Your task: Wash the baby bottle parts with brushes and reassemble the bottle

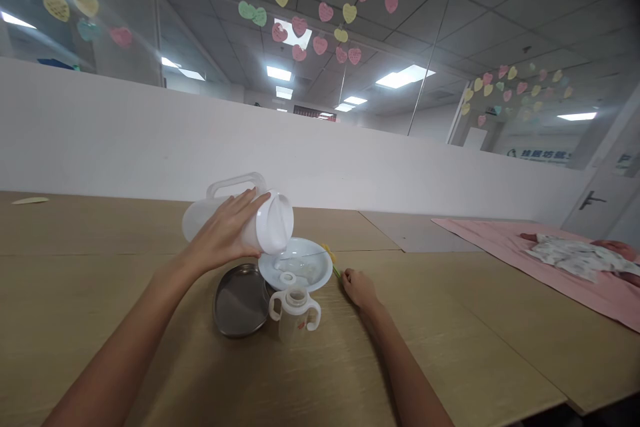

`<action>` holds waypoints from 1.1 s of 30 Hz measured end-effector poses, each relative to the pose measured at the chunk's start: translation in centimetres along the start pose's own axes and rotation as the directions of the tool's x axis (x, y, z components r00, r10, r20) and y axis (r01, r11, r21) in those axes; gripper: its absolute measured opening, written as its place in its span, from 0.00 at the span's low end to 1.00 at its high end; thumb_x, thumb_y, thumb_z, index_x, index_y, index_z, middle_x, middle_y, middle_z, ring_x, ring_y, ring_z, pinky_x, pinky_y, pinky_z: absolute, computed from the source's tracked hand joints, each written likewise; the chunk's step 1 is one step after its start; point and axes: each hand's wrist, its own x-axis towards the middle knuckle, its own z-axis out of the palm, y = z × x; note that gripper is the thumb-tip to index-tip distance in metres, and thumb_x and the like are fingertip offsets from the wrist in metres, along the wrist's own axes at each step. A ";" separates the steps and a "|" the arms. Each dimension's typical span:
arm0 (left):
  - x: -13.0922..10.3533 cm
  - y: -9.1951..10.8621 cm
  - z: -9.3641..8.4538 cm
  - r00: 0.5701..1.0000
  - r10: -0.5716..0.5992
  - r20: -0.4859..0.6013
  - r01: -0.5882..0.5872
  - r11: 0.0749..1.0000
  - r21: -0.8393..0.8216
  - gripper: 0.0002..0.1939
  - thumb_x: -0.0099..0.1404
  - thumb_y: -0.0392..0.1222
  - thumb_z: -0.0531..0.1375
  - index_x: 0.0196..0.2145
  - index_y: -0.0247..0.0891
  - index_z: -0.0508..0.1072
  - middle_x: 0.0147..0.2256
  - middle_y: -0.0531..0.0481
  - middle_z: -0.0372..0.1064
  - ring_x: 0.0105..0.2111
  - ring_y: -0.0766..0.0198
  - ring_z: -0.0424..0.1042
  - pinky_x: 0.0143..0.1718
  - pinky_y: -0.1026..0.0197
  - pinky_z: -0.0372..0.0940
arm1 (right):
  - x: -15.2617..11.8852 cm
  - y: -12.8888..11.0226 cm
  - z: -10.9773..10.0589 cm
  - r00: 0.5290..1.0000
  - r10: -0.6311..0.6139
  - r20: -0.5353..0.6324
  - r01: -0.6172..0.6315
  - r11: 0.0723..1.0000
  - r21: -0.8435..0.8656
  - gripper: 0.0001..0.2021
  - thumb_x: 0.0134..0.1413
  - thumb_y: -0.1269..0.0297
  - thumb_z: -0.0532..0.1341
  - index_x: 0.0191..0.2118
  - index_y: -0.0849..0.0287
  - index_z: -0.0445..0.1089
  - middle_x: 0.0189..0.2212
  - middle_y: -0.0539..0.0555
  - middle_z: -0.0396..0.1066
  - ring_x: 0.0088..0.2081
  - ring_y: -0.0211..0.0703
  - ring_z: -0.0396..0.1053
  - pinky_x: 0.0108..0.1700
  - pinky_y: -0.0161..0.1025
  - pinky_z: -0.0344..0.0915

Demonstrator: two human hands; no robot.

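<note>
My left hand point(227, 230) grips a translucent pitcher point(199, 217) with a white lid, tipped sideways so that its lid end is over a pale bowl point(323, 278). Small clear and white parts lie in the bowl. On the table to the right of the bowl, my right hand point(359, 287) is closed on the green handle of a yellow-headed brush point(329, 253), whose head touches the bowl's rim. In front of the bowl stands an open clear bottle point(293, 325) with two white handles. Left of it is a dark metal tray point(241, 300).
The wooden table point(170, 360) runs up to a white wall point(350, 167). On the right, a pink cloth point(475, 233) lies under a doll in patterned clothes point(570, 255). A thin pale object point(31, 200) is at the far left.
</note>
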 end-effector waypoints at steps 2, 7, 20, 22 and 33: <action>0.0 0.6 -0.5 1.000 -0.005 0.014 0.006 1.000 -0.022 0.49 0.49 0.60 0.61 0.61 0.40 0.44 0.61 0.42 0.43 0.61 0.49 0.42 0.58 0.48 0.44 | 0.0 0.0 -0.1 1.000 0.001 0.000 -0.001 1.000 0.001 0.19 0.61 0.61 0.43 0.39 0.61 0.69 0.39 0.60 0.71 0.40 0.44 0.68 0.35 0.34 0.56; -0.3 2.5 -2.6 0.996 -0.014 0.090 0.025 0.992 -0.124 0.48 0.47 0.60 0.61 0.61 0.46 0.45 0.62 0.47 0.43 0.59 0.47 0.46 0.56 0.49 0.49 | 0.0 0.0 -0.1 1.000 0.002 -0.001 -0.002 1.000 0.005 0.19 0.61 0.61 0.43 0.39 0.61 0.70 0.39 0.60 0.71 0.40 0.43 0.68 0.34 0.34 0.56; -0.6 4.8 -3.1 0.977 0.096 0.189 -0.077 0.992 -0.101 0.43 0.52 0.58 0.60 0.61 0.49 0.45 0.63 0.50 0.40 0.61 0.50 0.43 0.59 0.48 0.45 | -0.2 0.0 -0.3 1.000 -0.014 -0.002 0.014 1.000 -0.003 0.20 0.61 0.61 0.42 0.38 0.62 0.70 0.38 0.60 0.72 0.39 0.44 0.69 0.33 0.34 0.55; -0.6 4.9 -3.2 0.977 0.100 0.190 -0.084 0.992 -0.090 0.43 0.52 0.58 0.60 0.61 0.48 0.45 0.63 0.49 0.39 0.61 0.50 0.43 0.59 0.48 0.44 | -0.2 0.0 -0.3 1.000 -0.016 -0.004 0.016 1.000 -0.008 0.20 0.61 0.61 0.42 0.38 0.62 0.70 0.37 0.60 0.72 0.38 0.44 0.69 0.32 0.34 0.55; -1.8 2.7 -5.7 0.993 -0.027 0.119 0.042 0.991 -0.124 0.46 0.48 0.60 0.61 0.60 0.48 0.47 0.60 0.50 0.47 0.58 0.49 0.50 0.56 0.53 0.50 | 0.2 0.3 0.2 1.000 -0.011 0.009 0.011 1.000 -0.021 0.21 0.61 0.60 0.41 0.39 0.62 0.69 0.38 0.62 0.71 0.39 0.44 0.69 0.34 0.34 0.56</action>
